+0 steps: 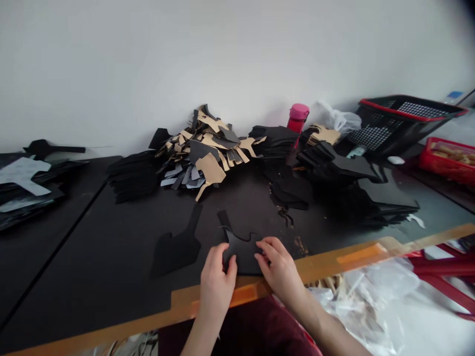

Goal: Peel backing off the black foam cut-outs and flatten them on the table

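Note:
A black cut-out piece (243, 254) of flat sheet material, with a narrow strap and a curved edge, lies near the table's front edge. My left hand (218, 272) is closed at its left side, thumb resting over the sheet. At its right upper edge, my right hand (276, 264) pinches the sheet between thumb and fingers. A thin strip or thread curls along the curved edge. Left of my hands, a similar black piece (176, 247) lies flat on the table.
Tan, grey and black offcuts (208, 148) are heaped by the wall. Black stacks stand left (133, 175) and right (334, 165) of them. Further back are a pink-capped bottle (298, 118), a black basket (386, 128) and a red tray (441, 165). Orange-brown tape (326, 262) lines the table edge.

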The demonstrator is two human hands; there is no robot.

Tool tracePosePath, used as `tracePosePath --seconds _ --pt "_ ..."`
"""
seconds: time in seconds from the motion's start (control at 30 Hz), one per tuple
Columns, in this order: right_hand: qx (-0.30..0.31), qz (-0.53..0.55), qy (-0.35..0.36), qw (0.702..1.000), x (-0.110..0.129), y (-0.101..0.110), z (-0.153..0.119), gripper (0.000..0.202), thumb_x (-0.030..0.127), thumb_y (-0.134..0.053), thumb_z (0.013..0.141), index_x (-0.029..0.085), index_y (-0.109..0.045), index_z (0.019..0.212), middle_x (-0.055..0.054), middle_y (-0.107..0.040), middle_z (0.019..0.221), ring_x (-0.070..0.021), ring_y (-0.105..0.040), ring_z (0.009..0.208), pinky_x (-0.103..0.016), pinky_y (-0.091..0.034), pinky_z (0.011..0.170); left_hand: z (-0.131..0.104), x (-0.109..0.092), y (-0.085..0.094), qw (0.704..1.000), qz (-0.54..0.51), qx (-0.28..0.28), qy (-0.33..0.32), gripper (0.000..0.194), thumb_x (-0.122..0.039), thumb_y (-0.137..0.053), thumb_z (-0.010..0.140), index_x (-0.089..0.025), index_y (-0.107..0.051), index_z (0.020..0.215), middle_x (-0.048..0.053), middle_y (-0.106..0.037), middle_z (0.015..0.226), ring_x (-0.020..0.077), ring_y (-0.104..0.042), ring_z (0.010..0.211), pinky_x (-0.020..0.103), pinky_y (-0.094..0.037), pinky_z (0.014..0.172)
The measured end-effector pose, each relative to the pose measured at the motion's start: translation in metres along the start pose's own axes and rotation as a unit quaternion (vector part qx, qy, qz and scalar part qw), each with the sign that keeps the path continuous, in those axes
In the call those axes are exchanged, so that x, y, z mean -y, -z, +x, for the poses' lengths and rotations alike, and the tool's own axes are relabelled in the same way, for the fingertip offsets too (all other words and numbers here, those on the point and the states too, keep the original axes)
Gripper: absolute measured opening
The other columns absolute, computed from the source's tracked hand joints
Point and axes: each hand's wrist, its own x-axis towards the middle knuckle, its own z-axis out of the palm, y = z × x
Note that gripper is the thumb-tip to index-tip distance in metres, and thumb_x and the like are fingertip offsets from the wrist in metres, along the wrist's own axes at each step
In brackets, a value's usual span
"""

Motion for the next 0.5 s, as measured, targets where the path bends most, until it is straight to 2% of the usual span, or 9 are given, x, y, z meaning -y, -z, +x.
tracePosePath --seconds 0.17,0.5 --pt "0.006 -0.020 0.001 1.000 0.001 0.001 0.002 0.021 0.011 -0.047 0.084 0.010 -0.061 0.100 -0.012 -0.055 0.098 -0.0177 -0.059 0.079 -0.030 -0.052 0.073 0.000 0.000 0.000 1.000 0.003 -0.002 -0.001 0.018 -0.020 -0.050 0.084 -0.016 -0.052 0.102 0.004 -0.056 0.080 0.0122 -0.052 0.062 0.024 -0.046 0.060" --pt "0.062 -0.108 -0.022 0.992 0.011 0.004 0.013 0.015 0.010 -0.052 0.079 0.011 -0.063 0.090 -0.011 -0.056 0.093 -0.0172 -0.058 0.076 -0.030 -0.051 0.070 0.001 0.000 -0.001 1.000 -0.002 -0.002 0.003 0.018 -0.018 -0.050 0.084 -0.015 -0.053 0.101 0.004 -0.057 0.080 0.0135 -0.056 0.067 0.024 -0.046 0.060"
